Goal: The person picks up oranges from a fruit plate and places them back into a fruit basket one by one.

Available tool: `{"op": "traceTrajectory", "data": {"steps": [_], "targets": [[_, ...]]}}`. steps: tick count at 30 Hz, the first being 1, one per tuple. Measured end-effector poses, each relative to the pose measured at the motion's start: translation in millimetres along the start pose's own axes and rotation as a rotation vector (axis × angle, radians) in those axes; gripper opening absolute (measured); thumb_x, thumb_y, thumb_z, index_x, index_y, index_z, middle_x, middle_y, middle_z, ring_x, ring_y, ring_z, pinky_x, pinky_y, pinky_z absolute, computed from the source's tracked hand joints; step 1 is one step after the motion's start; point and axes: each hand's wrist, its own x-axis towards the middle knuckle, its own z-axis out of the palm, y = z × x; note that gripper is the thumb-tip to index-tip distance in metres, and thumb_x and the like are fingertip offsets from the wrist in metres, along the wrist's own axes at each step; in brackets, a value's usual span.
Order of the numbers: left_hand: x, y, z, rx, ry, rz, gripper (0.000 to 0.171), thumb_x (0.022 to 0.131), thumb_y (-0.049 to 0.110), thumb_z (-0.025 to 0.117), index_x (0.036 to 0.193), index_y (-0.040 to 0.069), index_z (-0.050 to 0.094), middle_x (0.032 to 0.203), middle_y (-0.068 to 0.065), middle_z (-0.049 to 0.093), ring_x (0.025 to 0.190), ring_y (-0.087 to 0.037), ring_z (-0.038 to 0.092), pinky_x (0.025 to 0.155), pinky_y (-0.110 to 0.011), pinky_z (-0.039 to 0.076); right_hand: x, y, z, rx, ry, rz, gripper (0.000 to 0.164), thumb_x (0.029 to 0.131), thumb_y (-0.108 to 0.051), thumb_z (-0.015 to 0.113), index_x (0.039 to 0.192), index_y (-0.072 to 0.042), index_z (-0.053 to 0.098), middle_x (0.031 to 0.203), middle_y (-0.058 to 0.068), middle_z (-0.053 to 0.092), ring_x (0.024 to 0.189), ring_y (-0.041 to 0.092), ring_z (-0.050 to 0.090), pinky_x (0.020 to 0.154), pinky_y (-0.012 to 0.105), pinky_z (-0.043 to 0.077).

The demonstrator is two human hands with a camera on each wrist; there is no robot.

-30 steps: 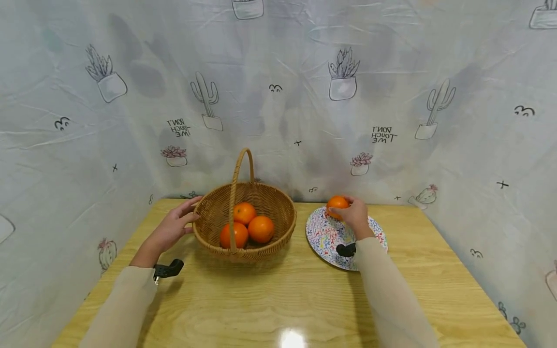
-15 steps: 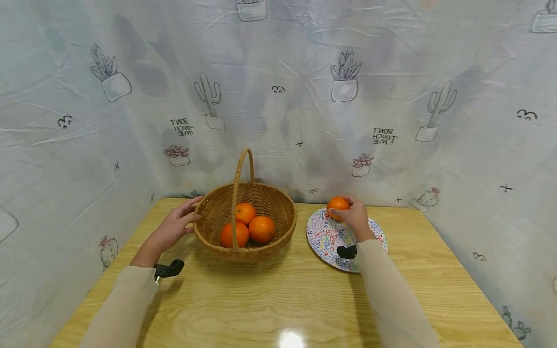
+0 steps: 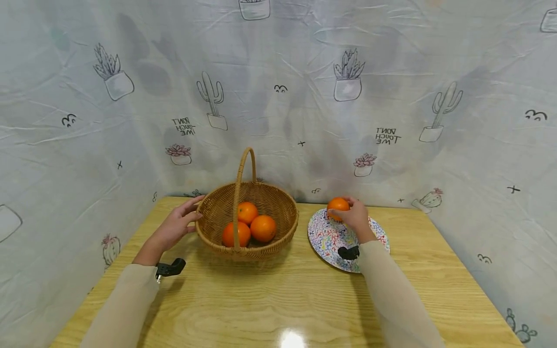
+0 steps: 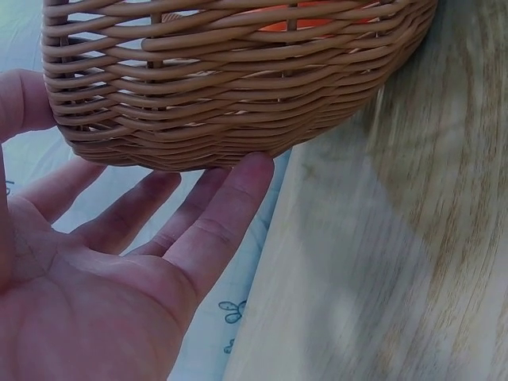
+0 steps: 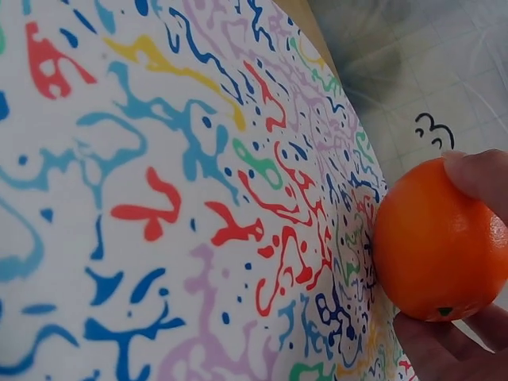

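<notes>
On the right, my right hand (image 3: 359,217) holds an orange (image 3: 338,208) between thumb and fingers at the far part of a round plate (image 3: 321,237) with a multicoloured squiggle pattern. Up close in the right wrist view, the orange (image 5: 436,242) overlaps the plate's surface (image 5: 182,262). My left hand (image 3: 175,226) rests against the left side of a brown wicker basket (image 3: 280,205) with a tall arched handle (image 3: 238,193). Its fingers (image 4: 218,218) lie extended along the basket's woven wall (image 4: 230,95). Inside the basket sit three oranges (image 3: 263,228).
A light wooden table (image 3: 261,299) carries everything. Pale cloth (image 3: 296,111) with cactus drawings hangs behind it and along both sides. Black wrist-camera mounts (image 3: 170,268) are worn at both wrists.
The view has shifted slightly. Both hands keep their places, the left at the basket and the right around the orange over the plate.
</notes>
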Motion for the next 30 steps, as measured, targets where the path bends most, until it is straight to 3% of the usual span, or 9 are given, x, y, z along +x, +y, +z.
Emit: {"op": "traceTrajectory", "data": {"steps": [17,30], "targets": [[-1.3,2.5,0.4,0.026,0.001,0.006,0.063,0.11,0.017,0.046,0.166,0.02,0.018,0.164,-0.026,0.025,0.146,-0.05,0.035,0.102,-0.047,0.056,-14.9,3.1,-6.3,0.003,-0.057,-0.033,0.075,0.089,-0.04,0.08,0.152,-0.013,0.049,0.145,0.02,0.053,0.126,0.039,0.054,0.104,0.052,0.052],[-2.4,2.0,1.7,0.029,0.006,-0.001,0.064,0.11,0.019,0.048,0.166,0.02,0.018,0.165,-0.026,0.023,0.147,-0.05,0.035,0.101,-0.046,0.057,-32.8,-4.7,-13.8,-0.007,-0.093,-0.092,0.073,0.088,-0.041,0.082,0.15,-0.015,0.053,0.147,0.021,0.054,0.126,0.039,0.058,0.098,0.048,0.056]]}}
